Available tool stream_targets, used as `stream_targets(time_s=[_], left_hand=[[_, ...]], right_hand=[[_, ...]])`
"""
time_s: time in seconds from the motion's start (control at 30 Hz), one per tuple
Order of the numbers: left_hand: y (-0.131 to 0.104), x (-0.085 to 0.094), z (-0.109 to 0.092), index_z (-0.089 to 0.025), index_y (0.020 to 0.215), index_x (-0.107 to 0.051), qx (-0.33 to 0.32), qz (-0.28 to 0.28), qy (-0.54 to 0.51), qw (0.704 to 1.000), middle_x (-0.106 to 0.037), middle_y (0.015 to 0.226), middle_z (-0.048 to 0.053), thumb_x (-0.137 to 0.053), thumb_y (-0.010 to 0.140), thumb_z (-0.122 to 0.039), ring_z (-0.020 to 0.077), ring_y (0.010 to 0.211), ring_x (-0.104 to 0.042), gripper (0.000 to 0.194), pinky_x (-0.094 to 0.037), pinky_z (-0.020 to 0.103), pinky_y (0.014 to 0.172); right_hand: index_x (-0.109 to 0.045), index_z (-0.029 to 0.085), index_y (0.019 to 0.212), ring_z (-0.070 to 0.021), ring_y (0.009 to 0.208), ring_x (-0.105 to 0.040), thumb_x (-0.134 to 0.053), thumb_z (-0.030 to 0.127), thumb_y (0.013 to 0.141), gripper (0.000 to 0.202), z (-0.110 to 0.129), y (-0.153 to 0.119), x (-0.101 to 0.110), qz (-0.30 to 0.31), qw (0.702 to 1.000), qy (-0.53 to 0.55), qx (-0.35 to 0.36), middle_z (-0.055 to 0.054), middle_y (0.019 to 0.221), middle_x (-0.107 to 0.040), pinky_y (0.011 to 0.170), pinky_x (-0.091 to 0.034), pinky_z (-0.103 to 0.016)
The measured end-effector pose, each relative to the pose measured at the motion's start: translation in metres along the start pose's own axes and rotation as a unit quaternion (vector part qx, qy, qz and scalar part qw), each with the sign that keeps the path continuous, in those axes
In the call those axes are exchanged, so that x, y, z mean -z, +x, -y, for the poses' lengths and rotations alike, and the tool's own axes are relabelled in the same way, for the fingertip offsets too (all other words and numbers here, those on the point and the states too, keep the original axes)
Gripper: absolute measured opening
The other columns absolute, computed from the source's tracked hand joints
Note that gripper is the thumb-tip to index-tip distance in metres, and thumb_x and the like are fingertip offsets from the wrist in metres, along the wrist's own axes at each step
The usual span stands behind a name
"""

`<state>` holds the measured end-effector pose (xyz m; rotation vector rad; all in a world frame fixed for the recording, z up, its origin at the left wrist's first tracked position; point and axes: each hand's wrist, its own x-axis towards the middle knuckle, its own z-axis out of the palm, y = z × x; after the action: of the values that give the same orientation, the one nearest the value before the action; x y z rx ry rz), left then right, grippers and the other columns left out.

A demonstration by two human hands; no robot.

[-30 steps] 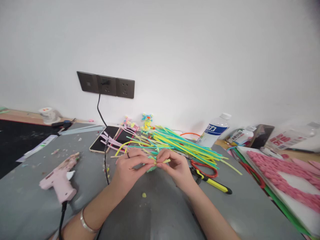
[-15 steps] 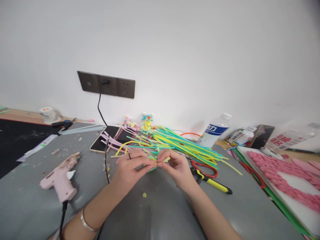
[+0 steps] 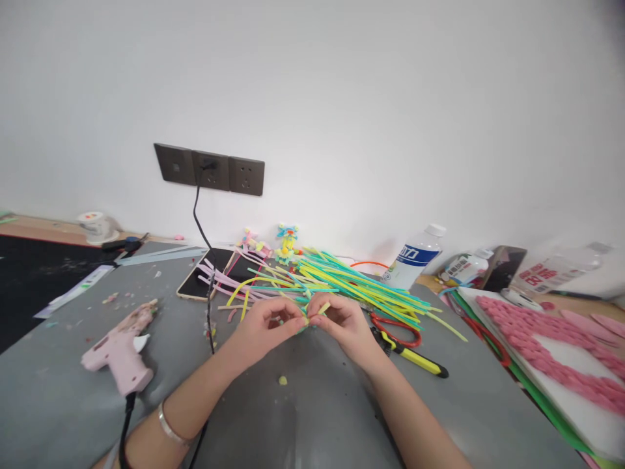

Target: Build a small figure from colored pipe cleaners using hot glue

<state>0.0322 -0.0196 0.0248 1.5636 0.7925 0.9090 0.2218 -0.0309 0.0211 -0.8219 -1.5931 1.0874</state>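
Note:
Above the grey mat, my left hand (image 3: 263, 331) and my right hand (image 3: 344, 324) meet with their fingertips pinched together. Both grip a small pale yellow pipe cleaner piece (image 3: 324, 307), whose short end sticks up from my right fingers. A bit of green shows beneath the fingertips, mostly hidden by them. Just behind the hands lies a spread of yellow, green and teal pipe cleaners (image 3: 361, 284), with pink ones (image 3: 222, 280) to the left. Two small figures, one pink (image 3: 249, 240) and one blue and yellow (image 3: 287, 242), stand by the wall.
On the left rests a pink glue gun (image 3: 120, 358) with a black cord. Pliers with yellow-black handles (image 3: 420, 362) and red-handled scissors (image 3: 415, 337) lie right of my hands. A bottle (image 3: 415, 258) stands behind them. A phone (image 3: 200, 277) lies back left; pink braided work (image 3: 517, 326) is far right.
My left fingers have curled and shifted slightly on the small piece, and the yellow end at my right fingers now points more upward. The camera view has shifted slightly.

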Motion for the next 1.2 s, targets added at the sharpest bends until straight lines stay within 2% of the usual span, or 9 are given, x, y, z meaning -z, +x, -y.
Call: stream_targets(time_s=[0.27, 0.37, 0.43, 0.53, 0.7, 0.77, 0.87, 1.03, 1.2], left_hand=[[-0.005, 0.002, -0.002, -0.016, 0.072, -0.061, 0.018, 0.077, -0.001, 0.997, -0.052, 0.072, -0.002, -0.063, 0.082, -0.032, 0.0132, 0.069, -0.045, 0.019, -0.034, 0.025, 0.063], [-0.006, 0.001, 0.000, -0.017, 0.071, -0.060, 0.005, 0.078, 0.004, 0.997, -0.053, 0.073, -0.001, -0.062, 0.082, -0.029, 0.0133, 0.070, -0.046, 0.017, -0.034, 0.025, 0.064], [-0.005, 0.001, 0.001, -0.017, 0.071, -0.060, -0.004, 0.063, 0.010, 0.998, -0.053, 0.074, -0.001, -0.062, 0.082, -0.029, 0.0138, 0.071, -0.047, 0.017, -0.035, 0.025, 0.065], [-0.003, 0.001, 0.002, -0.017, 0.071, -0.059, -0.013, 0.037, 0.018, 0.999, -0.053, 0.073, 0.000, -0.061, 0.083, -0.033, 0.0139, 0.070, -0.045, 0.021, -0.034, 0.025, 0.064], [-0.002, 0.001, 0.002, -0.017, 0.070, -0.057, -0.023, 0.025, -0.014, 0.999, -0.048, 0.068, -0.003, -0.061, 0.085, -0.038, 0.0121, 0.063, -0.041, 0.026, -0.031, 0.024, 0.058], [-0.002, 0.000, 0.003, -0.018, 0.071, -0.057, -0.027, 0.021, -0.015, 0.999, -0.049, 0.067, -0.003, -0.062, 0.085, -0.039, 0.0117, 0.062, -0.041, 0.026, -0.030, 0.024, 0.058], [-0.001, -0.001, 0.005, -0.018, 0.072, -0.060, -0.032, 0.020, -0.005, 0.999, -0.053, 0.068, -0.002, -0.063, 0.084, -0.039, 0.0121, 0.063, -0.044, 0.025, -0.033, 0.023, 0.058], [0.000, -0.002, 0.009, -0.017, 0.072, -0.062, -0.030, 0.017, -0.010, 0.999, -0.056, 0.070, -0.002, -0.064, 0.085, -0.042, 0.0102, 0.057, -0.043, 0.028, -0.036, 0.023, 0.053], [0.000, -0.002, 0.014, -0.017, 0.080, -0.066, -0.022, 0.016, -0.061, 0.998, -0.063, 0.075, 0.001, -0.066, 0.084, -0.048, 0.0142, 0.067, -0.056, 0.031, -0.046, 0.023, 0.055]], right_hand=[[-0.066, 0.019, 0.076, -0.0164, 0.068, -0.058, -0.073, 0.048, 0.083, 0.031, 0.003, -0.003, 0.001, 0.073, 0.996, -0.016, -0.044, -0.002, 0.071, -0.064, 0.068, -0.046, -0.030], [-0.067, 0.020, 0.090, -0.0192, 0.079, -0.062, -0.069, 0.048, 0.087, 0.028, 0.006, -0.016, 0.007, 0.043, 0.995, -0.079, -0.032, -0.004, 0.085, -0.068, 0.075, -0.050, -0.031], [-0.064, 0.022, 0.104, -0.0216, 0.089, -0.064, -0.063, 0.046, 0.091, 0.027, 0.007, -0.034, 0.020, -0.018, 0.984, -0.175, -0.024, -0.007, 0.098, -0.069, 0.083, -0.051, -0.034], [-0.060, 0.023, 0.115, -0.0272, 0.109, -0.061, -0.058, 0.047, 0.092, 0.033, 0.002, -0.073, 0.050, -0.127, 0.920, -0.364, -0.063, -0.011, 0.116, -0.065, 0.097, -0.047, -0.043], [-0.052, 0.023, 0.134, -0.0418, 0.120, -0.055, -0.065, 0.058, 0.076, 0.069, -0.016, -0.142, 0.084, -0.159, 0.763, -0.594, -0.199, -0.017, 0.136, -0.055, 0.097, -0.042, -0.059], [-0.048, 0.021, 0.139, -0.0415, 0.122, -0.054, -0.062, 0.058, 0.077, 0.074, -0.020, -0.154, 0.084, -0.152, 0.738, -0.627, -0.195, -0.017, 0.133, -0.056, 0.099, -0.041, -0.058], [-0.047, 0.017, 0.140, -0.0368, 0.110, -0.060, -0.057, 0.054, 0.080, 0.070, -0.016, -0.153, 0.079, -0.134, 0.736, -0.639, -0.179, -0.016, 0.118, -0.062, 0.096, -0.045, -0.052], [-0.060, 0.013, 0.119, -0.0331, 0.094, -0.065, -0.058, 0.042, 0.070, 0.056, -0.002, -0.141, 0.071, -0.127, 0.755, -0.606, -0.215, -0.013, 0.099, -0.063, 0.087, -0.051, -0.045], [-0.056, 0.019, 0.104, -0.0302, 0.086, -0.070, -0.052, 0.040, 0.068, 0.042, 0.010, -0.147, 0.060, -0.197, 0.775, -0.544, -0.253, -0.013, 0.098, -0.067, 0.075, -0.053, -0.039]])
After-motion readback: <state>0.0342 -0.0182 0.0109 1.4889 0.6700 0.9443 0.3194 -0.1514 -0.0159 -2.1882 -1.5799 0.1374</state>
